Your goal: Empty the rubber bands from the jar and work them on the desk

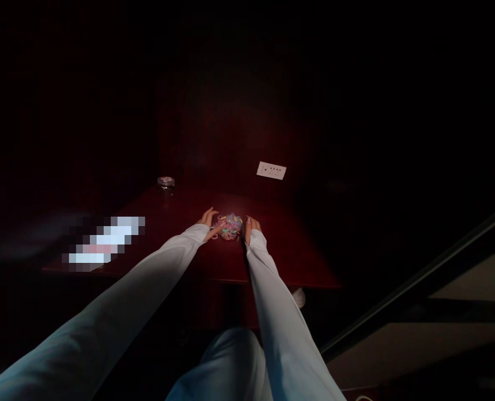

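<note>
A heap of small multicoloured loops, like hair ties (229, 228), lies on the dark red table (289, 262) in a patch of light. At the heap's left edge is my left hand (208, 221), its fingers apart and curved toward the loops. My right hand (252, 225) stands on the other side, fingers stretched forward along the heap's right edge. Neither hand visibly grips a loop. A small round, shiny piece sits on top of the heap, too small to name. Long pale sleeves cover both my arms.
A round clear jar with a lid (166, 182) stands at the table's back left. A white socket panel (271, 170) is set behind the table. A bright blurred-out patch (109, 242) covers something at the left edge. Surroundings are very dark.
</note>
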`<state>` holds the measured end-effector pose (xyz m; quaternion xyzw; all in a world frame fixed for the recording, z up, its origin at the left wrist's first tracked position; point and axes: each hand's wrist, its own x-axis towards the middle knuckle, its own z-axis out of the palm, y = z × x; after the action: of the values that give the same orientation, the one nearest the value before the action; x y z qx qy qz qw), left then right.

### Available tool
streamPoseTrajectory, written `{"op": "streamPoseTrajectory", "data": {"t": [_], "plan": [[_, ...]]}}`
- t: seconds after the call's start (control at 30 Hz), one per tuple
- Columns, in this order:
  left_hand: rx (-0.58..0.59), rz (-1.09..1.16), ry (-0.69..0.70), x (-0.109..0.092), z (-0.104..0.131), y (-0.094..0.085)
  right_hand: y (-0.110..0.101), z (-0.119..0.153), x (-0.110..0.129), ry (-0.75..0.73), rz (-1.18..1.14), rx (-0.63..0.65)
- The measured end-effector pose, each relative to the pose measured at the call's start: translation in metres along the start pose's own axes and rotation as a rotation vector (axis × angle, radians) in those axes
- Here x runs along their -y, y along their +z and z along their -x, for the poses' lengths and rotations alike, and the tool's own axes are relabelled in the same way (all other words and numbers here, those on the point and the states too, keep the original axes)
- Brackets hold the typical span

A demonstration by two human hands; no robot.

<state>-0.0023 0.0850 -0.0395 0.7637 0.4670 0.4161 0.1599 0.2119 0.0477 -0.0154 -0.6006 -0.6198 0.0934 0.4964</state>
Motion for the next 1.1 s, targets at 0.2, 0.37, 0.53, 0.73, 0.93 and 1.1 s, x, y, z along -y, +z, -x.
{"op": "streamPoseTrajectory", "data": {"t": [0.2, 0.37, 0.53, 0.73, 0.93, 1.1], "plan": [[-0.073, 0.155, -0.128, 0.004, -0.021, 0.007, 0.017, -0.029, 0.011, 0.108, -0.087, 0.1], [-0.069, 0.154, -0.234, 0.006, -0.029, 0.003, 0.036, -0.047, 0.006, 0.147, -0.16, 0.201], [-0.04, 0.114, -0.2, 0.009, -0.025, 0.0, 0.051, -0.049, -0.001, 0.119, -0.25, 0.24], [-0.031, 0.178, -0.211, 0.007, -0.019, 0.007, 0.056, -0.034, -0.01, 0.129, -0.305, 0.226], [0.046, 0.143, -0.235, -0.001, -0.018, -0.002, 0.052, -0.037, -0.01, 0.132, -0.344, -0.004], [0.043, 0.025, -0.268, -0.011, -0.001, -0.014, 0.02, -0.032, -0.007, 0.173, -0.208, -0.108]]}}
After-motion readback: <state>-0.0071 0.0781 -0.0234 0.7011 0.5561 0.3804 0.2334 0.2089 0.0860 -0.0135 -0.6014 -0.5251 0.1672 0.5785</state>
